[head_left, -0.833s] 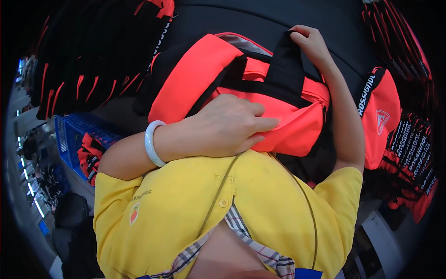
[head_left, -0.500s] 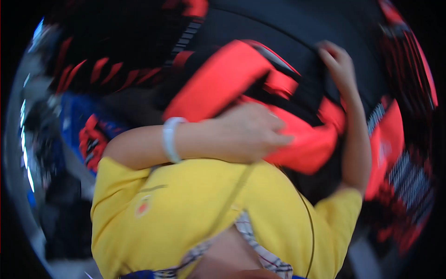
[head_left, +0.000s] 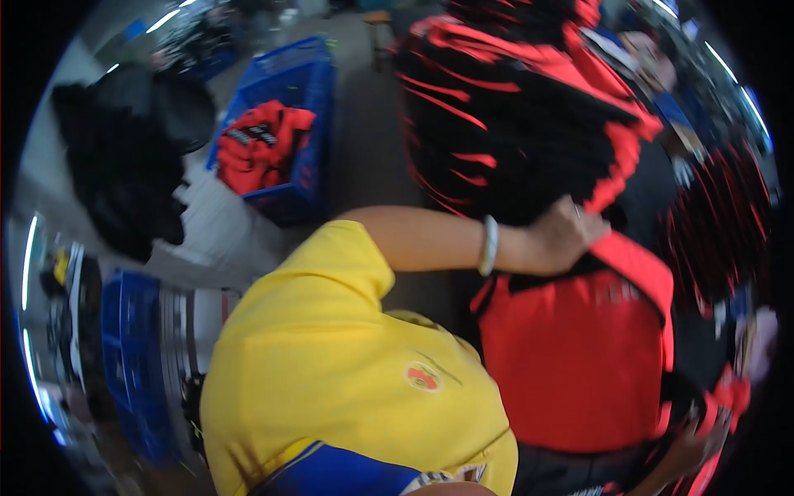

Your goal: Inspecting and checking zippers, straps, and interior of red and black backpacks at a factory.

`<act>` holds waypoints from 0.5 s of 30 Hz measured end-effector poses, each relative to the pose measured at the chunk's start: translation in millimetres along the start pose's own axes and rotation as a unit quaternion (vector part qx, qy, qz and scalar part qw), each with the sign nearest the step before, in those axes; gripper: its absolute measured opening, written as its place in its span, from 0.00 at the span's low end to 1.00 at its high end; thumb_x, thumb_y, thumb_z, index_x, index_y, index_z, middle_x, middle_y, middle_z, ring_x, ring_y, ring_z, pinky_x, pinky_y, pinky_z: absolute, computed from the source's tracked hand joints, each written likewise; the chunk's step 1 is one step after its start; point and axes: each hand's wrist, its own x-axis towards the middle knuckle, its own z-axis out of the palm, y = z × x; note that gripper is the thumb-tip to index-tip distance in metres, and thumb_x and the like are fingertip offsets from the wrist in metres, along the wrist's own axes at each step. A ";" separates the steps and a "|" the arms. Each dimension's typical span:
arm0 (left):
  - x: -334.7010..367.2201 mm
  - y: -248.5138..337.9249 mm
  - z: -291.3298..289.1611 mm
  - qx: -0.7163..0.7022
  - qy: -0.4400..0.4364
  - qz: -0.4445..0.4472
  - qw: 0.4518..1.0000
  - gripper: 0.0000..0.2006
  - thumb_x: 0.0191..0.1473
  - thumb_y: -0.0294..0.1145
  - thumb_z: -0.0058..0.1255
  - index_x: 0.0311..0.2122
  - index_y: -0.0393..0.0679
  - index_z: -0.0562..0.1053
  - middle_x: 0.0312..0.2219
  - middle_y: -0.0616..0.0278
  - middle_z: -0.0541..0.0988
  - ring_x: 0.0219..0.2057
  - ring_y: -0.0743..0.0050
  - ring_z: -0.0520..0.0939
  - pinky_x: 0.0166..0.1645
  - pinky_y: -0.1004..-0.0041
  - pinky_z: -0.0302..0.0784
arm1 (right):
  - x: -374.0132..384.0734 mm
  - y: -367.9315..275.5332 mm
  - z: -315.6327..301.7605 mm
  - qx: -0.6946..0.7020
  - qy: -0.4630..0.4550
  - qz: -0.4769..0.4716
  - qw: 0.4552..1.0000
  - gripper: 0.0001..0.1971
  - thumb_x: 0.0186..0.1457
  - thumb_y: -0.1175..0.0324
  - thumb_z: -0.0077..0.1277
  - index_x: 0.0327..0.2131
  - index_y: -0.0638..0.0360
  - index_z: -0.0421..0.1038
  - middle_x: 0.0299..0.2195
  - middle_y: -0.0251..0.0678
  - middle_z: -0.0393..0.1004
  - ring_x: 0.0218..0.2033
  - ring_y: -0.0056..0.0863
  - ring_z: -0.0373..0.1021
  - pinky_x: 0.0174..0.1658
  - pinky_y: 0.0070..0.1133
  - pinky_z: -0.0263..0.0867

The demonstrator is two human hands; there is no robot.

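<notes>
A red and black garment (head_left: pixel 571 355), perhaps a jacket, is spread out to the right of my body. At its upper edge my left hand (head_left: pixel 566 236), wearing a white bracelet and a ring, has its fingers curled onto the fabric. Low at the right, my right hand (head_left: pixel 699 442) is beside a bunched red and black part of cloth. Blur and the picture's rim leave its fingers unclear. A big pile of red and black garments (head_left: pixel 504 124) rises just beyond my left hand.
A blue crate (head_left: pixel 273 198) with red garments (head_left: pixel 265 145) stands at the far left. Black cloth (head_left: pixel 124 149) lies over a pale surface nearby. Another garment stack (head_left: pixel 719 223) is at the right, and more blue crates (head_left: pixel 141 364) stand at the left.
The view has swung round, bringing the blue crate and garment pile into sight. My left hand went from before my chest onto the garment's upper edge; my right hand now appears low right.
</notes>
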 end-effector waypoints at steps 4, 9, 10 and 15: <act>-3.1 -28.5 -43.1 -0.008 -0.075 -0.006 0.997 0.14 0.49 0.24 0.42 0.41 0.42 0.74 0.31 0.49 0.79 0.32 0.47 0.80 0.35 0.61 0.77 | 7.3 -48.3 -33.9 0.137 -0.303 0.124 0.935 0.21 0.54 0.61 0.49 0.50 0.57 0.68 0.39 0.50 0.74 0.41 0.47 0.72 0.44 0.35 0.67; -28.2 5.3 -48.4 -0.397 -0.376 -0.159 0.822 0.08 0.58 0.29 0.48 0.36 0.34 0.73 0.20 0.60 0.75 0.21 0.78 0.73 0.29 0.76 0.67 | -28.5 -93.5 -44.3 0.505 -0.531 0.219 0.644 0.11 0.58 0.68 0.47 0.37 0.68 0.72 0.28 0.31 0.76 0.33 0.13 0.70 0.37 0.18 0.67; -35.7 5.8 -41.1 -0.469 -0.417 -0.220 0.747 0.10 0.60 0.33 0.46 0.34 0.35 0.72 0.20 0.73 0.73 0.23 0.90 0.65 0.27 0.80 0.63 | -56.9 -100.0 -41.1 0.606 -0.505 0.321 0.524 0.11 0.59 0.67 0.46 0.39 0.67 0.72 0.30 0.28 0.76 0.33 0.13 0.71 0.38 0.16 0.67; -58.1 32.8 3.2 -0.610 -0.393 -0.464 0.508 0.11 0.62 0.37 0.44 0.33 0.41 0.73 0.27 0.72 0.77 0.27 0.88 0.75 0.31 0.82 0.69 | -171.4 -157.2 -16.7 0.733 -0.299 0.568 0.227 0.12 0.62 0.66 0.44 0.45 0.62 0.68 0.37 0.30 0.77 0.36 0.19 0.73 0.42 0.18 0.69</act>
